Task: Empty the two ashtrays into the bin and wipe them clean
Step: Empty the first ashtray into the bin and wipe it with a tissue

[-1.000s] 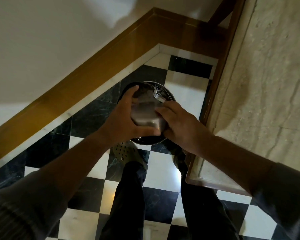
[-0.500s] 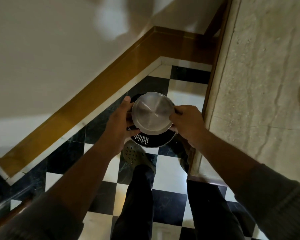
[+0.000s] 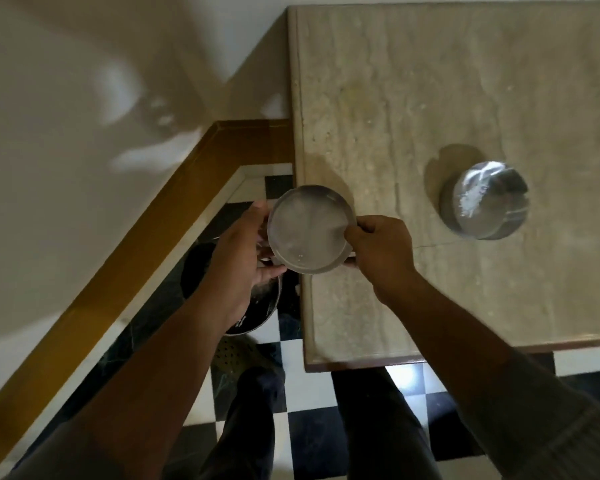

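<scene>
Head view: the left hand [image 3: 238,252] and right hand [image 3: 383,249] hold a round metal ashtray [image 3: 310,230] between them, the left fingers closed on its left rim, the right fingers pinched on its right rim. The ashtray sits in the air over the left edge of the stone tabletop [image 3: 413,98], its flat face turned toward the camera (whether this is base or bowl cannot be told through the blur). Below the left hand, on the checkered floor [image 3: 309,386], stands the bin [image 3: 257,310], mostly hidden by the forearm. A second ashtray [image 3: 485,200] rests on the tabletop, well apart to the right, with a pale speckled patch on its top.
</scene>
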